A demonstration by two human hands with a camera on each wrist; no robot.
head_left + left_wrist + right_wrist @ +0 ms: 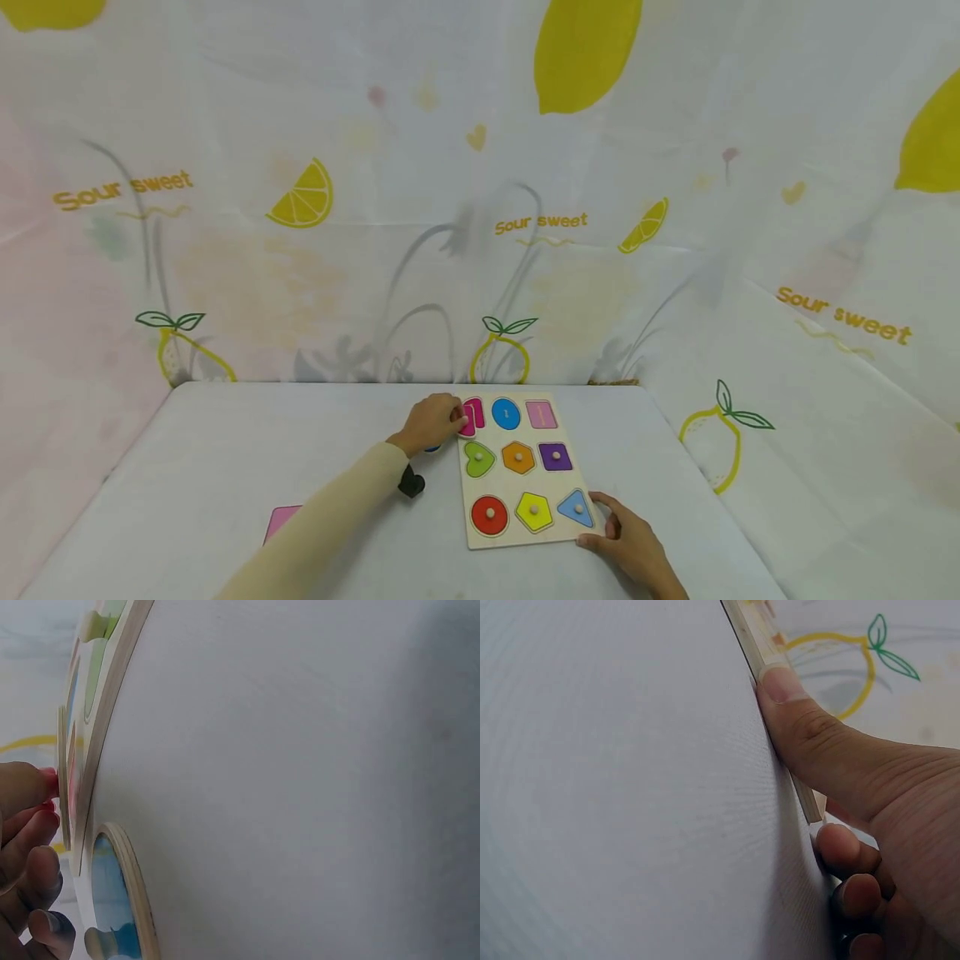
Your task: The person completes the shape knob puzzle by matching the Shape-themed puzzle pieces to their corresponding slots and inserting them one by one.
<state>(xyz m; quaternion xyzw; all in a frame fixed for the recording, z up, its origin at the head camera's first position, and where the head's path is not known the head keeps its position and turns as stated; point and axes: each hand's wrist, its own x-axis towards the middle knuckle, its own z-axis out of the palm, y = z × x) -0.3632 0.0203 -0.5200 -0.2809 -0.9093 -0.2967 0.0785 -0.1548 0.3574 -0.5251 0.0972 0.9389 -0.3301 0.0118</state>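
My left hand point(433, 423) is at the far left corner of a wooden shape puzzle board point(504, 485). Its thumb and fingertips pinch a flat magenta puzzle piece point(467, 425), which overlaps the magenta recess point(478, 408) there. Seen edge-on in the left wrist view, the piece point(63, 795) stands just off the board's face. At the near right corner, my right hand point(630, 542) grips the board, thumb point(810, 735) along the near edge and fingers round the right side. Knobbed pieces fill the middle and near rows, among them a green heart point(477, 463) and a red circle point(489, 517).
A blue knobbed piece point(112, 889) lies on the table beside the board, mostly hidden by my left wrist in the head view. Partly behind my left sleeve point(322, 529) is a pink piece point(281, 520). A lemon-printed cloth point(420, 292) hangs behind the white table point(187, 467).
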